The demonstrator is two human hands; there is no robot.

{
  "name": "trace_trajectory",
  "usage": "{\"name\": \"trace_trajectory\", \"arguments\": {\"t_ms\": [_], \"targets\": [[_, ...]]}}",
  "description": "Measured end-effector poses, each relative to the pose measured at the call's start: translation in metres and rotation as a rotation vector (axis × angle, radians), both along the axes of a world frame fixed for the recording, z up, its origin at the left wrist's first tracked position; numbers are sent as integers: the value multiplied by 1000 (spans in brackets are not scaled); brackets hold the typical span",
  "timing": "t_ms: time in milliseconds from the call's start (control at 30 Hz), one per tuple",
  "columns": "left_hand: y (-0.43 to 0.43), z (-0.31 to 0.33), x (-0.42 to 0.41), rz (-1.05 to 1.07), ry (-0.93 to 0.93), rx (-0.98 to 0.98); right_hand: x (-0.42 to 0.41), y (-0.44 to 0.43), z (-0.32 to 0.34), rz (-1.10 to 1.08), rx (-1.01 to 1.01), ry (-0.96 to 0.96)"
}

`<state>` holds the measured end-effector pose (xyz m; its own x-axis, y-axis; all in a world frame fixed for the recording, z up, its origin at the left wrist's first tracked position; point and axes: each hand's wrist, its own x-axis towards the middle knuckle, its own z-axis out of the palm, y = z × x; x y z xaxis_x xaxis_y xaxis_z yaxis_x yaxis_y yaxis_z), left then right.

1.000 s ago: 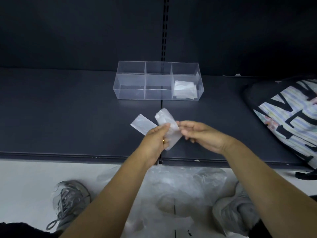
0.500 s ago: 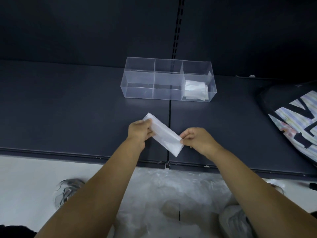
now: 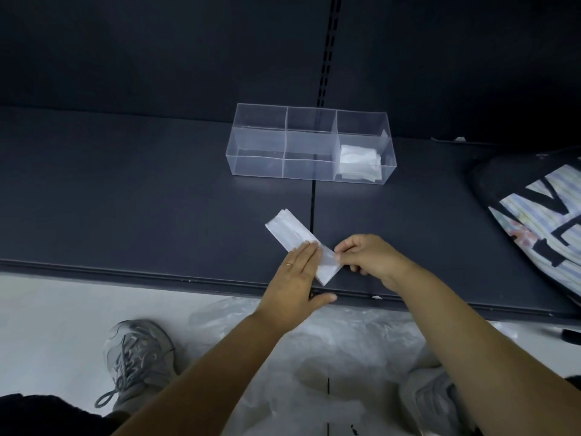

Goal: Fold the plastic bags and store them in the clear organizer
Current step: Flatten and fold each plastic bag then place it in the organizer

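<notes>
So I've got the plastic bag (image 3: pixel 294 236) folded into a long flat strip. It lies on the shelf (image 3: pixel 125 199) in front of the organizer (image 3: pixel 256 162), well apart from it and roughly in line with its middle. My left hand (image 3: pixel 295 278) lies flat on the strip, fingers straight and together, pressing it down. My right hand (image 3: pixel 366 258) has its fingers curled and pinches the end farthest from the organizer between thumb and fingertip. A stack of folded bags (image 3: pixel 360 162) sits in the organizer's right-hand end.

What worries me is that this film looks slippery and springy. If I lift the left palm before the next fold is creased, I reckon the strip pops open. If I pull too hard with the right, it probably slides out crooked and I end up with a lopsided packet. Also, nothing holds the end nearest the organizer, so it could flip up.
</notes>
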<state>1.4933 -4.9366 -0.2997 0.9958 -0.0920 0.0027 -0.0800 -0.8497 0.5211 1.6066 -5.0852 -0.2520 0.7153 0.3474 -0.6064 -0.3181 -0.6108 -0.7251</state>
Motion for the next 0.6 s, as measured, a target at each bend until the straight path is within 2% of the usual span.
{"name": "trace_trajectory", "arguments": {"t_ms": [133,267,400,500,600], "targets": [[0,8,0,47,-86,-127,-8,-12,11,-62,95,150],[3,22,-1,111,-33,-265,-6,-23,22,57,92,-42],[12,25,11,219,120,-435,-8,-10,15,218,173,-26],[17,27,20,308,199,-573,-8,7,4,128,164,-92],[23,29,30,367,226,-616,-6,19,-6,-22,155,-139]]}}
